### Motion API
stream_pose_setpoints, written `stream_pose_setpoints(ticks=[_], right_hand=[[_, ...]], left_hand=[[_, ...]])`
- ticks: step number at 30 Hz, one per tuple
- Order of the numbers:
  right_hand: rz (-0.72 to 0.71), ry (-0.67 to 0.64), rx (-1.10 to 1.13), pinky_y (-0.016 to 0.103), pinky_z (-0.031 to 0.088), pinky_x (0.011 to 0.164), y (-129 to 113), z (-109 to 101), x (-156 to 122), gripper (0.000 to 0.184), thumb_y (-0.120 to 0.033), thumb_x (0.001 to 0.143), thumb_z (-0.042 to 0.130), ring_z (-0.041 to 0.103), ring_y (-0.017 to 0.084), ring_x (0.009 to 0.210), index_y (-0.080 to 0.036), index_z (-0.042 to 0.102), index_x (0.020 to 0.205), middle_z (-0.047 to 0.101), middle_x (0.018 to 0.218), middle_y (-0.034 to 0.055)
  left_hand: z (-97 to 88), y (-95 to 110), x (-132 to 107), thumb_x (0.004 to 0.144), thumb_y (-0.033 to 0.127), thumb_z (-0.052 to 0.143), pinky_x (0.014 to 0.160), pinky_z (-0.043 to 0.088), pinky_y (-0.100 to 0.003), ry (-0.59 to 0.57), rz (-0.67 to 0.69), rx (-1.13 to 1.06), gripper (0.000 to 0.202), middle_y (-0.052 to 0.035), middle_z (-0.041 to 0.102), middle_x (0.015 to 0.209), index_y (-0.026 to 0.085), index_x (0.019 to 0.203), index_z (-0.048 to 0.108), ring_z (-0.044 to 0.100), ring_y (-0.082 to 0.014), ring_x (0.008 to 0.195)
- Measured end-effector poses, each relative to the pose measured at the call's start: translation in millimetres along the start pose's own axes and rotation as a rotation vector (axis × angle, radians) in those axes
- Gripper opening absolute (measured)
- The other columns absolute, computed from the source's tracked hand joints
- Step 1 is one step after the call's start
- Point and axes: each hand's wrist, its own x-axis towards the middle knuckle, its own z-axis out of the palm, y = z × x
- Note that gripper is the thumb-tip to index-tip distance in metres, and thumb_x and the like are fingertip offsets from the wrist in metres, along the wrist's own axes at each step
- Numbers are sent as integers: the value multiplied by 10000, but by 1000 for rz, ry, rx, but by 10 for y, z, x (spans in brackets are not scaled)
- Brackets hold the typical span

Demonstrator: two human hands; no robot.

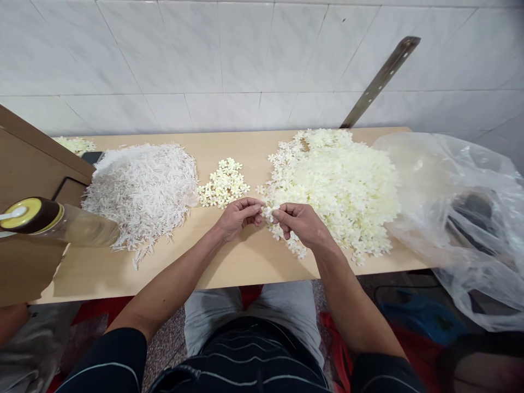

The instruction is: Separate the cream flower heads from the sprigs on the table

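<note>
Over the front middle of the table, my left hand [239, 219] and my right hand [302, 222] meet almost fingertip to fingertip. Both are closed in a pinch. A small white artificial flower [267, 213] shows between them, at the right thumb and fingertips. What the left fingers pinch is too small to make out. Just right of my hands spreads a big heap of pale yellow artificial flowers [339, 185]. Beyond my left hand lies a small pile of similar flowers [225, 183]. Farther left is a mound of thin white stem-like pieces [141, 188].
A bottle with a yellow and brown lid [88, 225] leans beside the white mound, near a cardboard box [33, 180]. Clear plastic sheeting [434, 180] covers the table's right end. A metal strip [379, 82] leans on the tiled wall [241, 49]. Part of another person's arm [12, 322] shows at lower left.
</note>
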Motion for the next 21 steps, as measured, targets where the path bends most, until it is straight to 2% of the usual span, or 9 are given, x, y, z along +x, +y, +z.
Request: stream_pose_setpoints(ticks=[4, 8, 12, 17, 21], right_hand=[[-19, -3, -88, 245, 470, 453, 38, 31, 0, 440, -596, 865, 741, 543, 116, 437, -190, 653, 719, 568, 523, -27], [27, -42, -86, 245, 503, 476, 55, 74, 12, 397, -547, 850, 769, 584, 120, 472, -181, 675, 730, 602, 570, -17], [35, -54, -56, 261, 556, 524, 26, 61, 3, 329, -495, 844, 783, 602, 129, 515, -176, 712, 808, 617, 590, -15], [29, 33, -68, 270, 568, 511, 25, -19, -110, 341, -515, 859, 768, 604, 137, 510, -177, 729, 872, 614, 596, -12], [0, 144, -79, 279, 575, 509, 68, -174, -348, 403, -575, 873, 738, 606, 145, 525, -172, 737, 864, 620, 612, 10]], left_hand=[[10, -19, -20, 790, 453, 851, 664, 524, -268, -108, -72, 39, 425, -49, 702, 828, 132, 1048, 746, 663, -123, 654], [-1, -39, -16, 720, 382, 912, 636, 508, -241, -43, -58, 69, 397, -35, 703, 794, 123, 970, 746, 631, -96, 608], [-17, -29, -4, 732, 395, 899, 627, 507, -240, -26, -33, 62, 367, -30, 686, 709, 123, 908, 725, 623, -104, 594], [-50, 5, 16, 733, 369, 896, 626, 517, -245, 19, -11, 39, 346, -12, 671, 685, 134, 910, 714, 617, -103, 585], [-32, 11, 16, 704, 357, 910, 612, 516, -249, 52, 27, 114, 360, 3, 658, 677, 142, 913, 711, 609, -102, 580]])
